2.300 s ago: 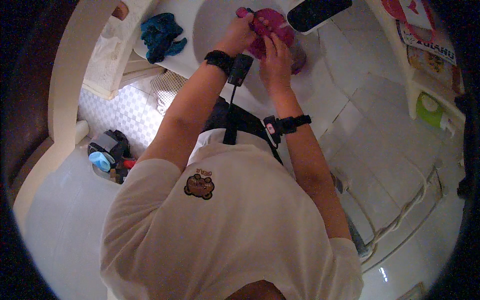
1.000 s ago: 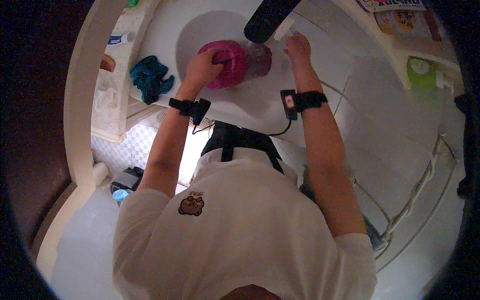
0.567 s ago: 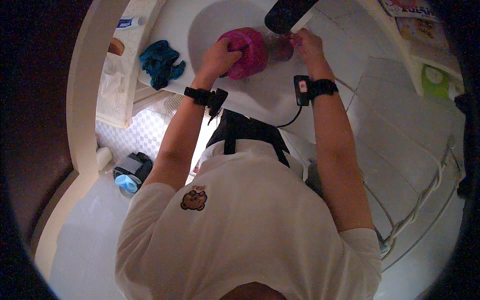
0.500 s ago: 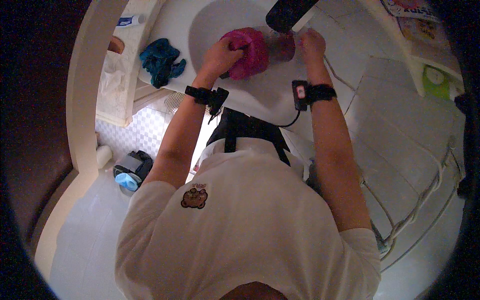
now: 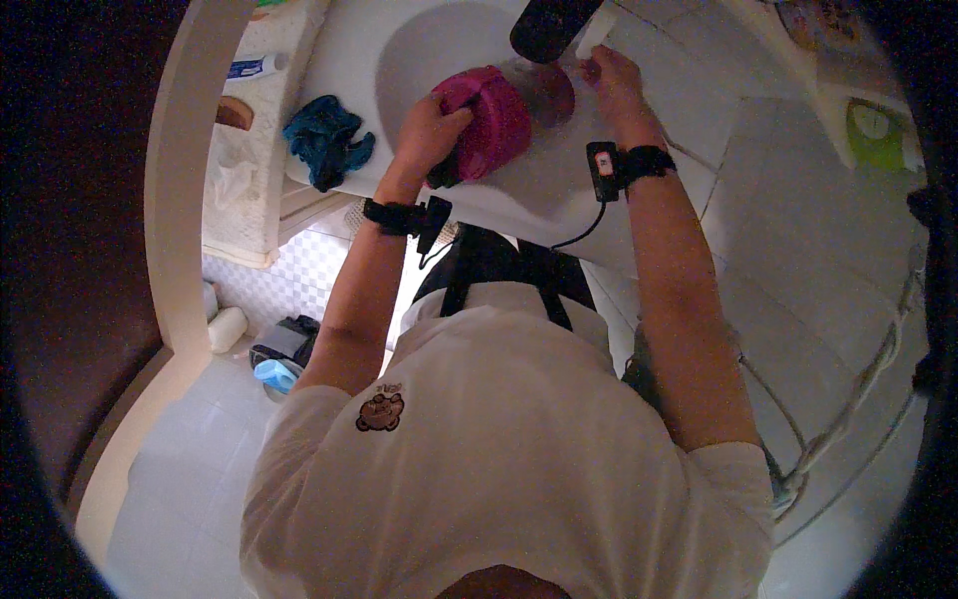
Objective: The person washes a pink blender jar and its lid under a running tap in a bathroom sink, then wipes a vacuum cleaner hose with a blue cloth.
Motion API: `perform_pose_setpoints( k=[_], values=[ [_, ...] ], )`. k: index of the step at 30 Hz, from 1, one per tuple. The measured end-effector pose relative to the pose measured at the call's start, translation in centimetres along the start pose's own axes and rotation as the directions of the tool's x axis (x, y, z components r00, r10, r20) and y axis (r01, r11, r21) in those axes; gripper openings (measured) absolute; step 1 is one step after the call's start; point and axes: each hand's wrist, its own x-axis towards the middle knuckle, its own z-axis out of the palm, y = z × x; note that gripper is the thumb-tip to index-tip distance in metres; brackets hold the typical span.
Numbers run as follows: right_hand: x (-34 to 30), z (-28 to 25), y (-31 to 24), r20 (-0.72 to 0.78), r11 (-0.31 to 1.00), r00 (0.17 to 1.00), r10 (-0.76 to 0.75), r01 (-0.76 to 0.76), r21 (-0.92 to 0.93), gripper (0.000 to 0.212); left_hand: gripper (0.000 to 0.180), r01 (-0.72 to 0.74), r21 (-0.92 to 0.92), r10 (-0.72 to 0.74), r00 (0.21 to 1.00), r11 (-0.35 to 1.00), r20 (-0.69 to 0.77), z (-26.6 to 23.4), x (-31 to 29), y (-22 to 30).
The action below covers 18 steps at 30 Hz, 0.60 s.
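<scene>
Firstly, left hand (image 5: 429, 137): clamped on the left edge of the magenta article, thumb laid over it, probably so that this hollow piece does not roll or slip.
Magenta article (image 5: 499, 128): inside or just over the washbasin (image 5: 344, 60), tilted; if it is cloth or plastic, I cannot tell.
Right hand (image 5: 613, 80): fingers curled beside a white part (image 5: 597, 34); whether they touch or pinch it, I cannot tell.
Black fixture (image 5: 552, 28): reaching over the basin next to this white part, perhaps a tap, which would explain its position.
Reddish see-through cup (image 5: 552, 95): to the right of the magenta article, apparently below the fixture.
Wrists: each carries a black strap (image 5: 649, 165), maybe to fix the small device there.
Teal cloth (image 5: 326, 140): crumpled on the left ledge, presumably to leave the bowl free.
Left shelf: a white-and-blue tube (image 5: 256, 67) lies there.
</scene>
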Motion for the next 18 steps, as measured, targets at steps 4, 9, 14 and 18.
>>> perform_pose_setpoints(
  k=[4, 9, 14, 18],
  values=[
    [2.1, -0.3, 2.7, 0.148, 0.661, 0.851, -0.504, 0.490, -0.569, 0.019, 0.041, 0.076, 0.084, -0.069, 0.994, 0.994, -0.089, -0.3, -0.2, 0.3],
    [3.0, -1.0, 4.7, 0.194, 0.568, 0.774, -0.602, 0.586, -0.578, 0.019, 0.040, 0.119, 0.082, -0.114, 0.991, 0.989, -0.065, -0.1, -0.2, 0.6],
    [2.7, -0.5, 4.1, 0.035, 0.854, 0.941, -0.336, 0.321, -0.409, 0.021, 0.040, 0.080, 0.080, -0.077, 0.996, 0.994, -0.033, 0.3, 0.1, 0.1],
    [2.6, 0.5, 2.8, -0.042, 0.996, 0.996, 0.078, -0.076, 0.052, 0.023, 0.039, 0.054, 0.142, -0.049, 0.998, 0.988, -0.036, 0.3, -0.1, 0.2]
  ],
)
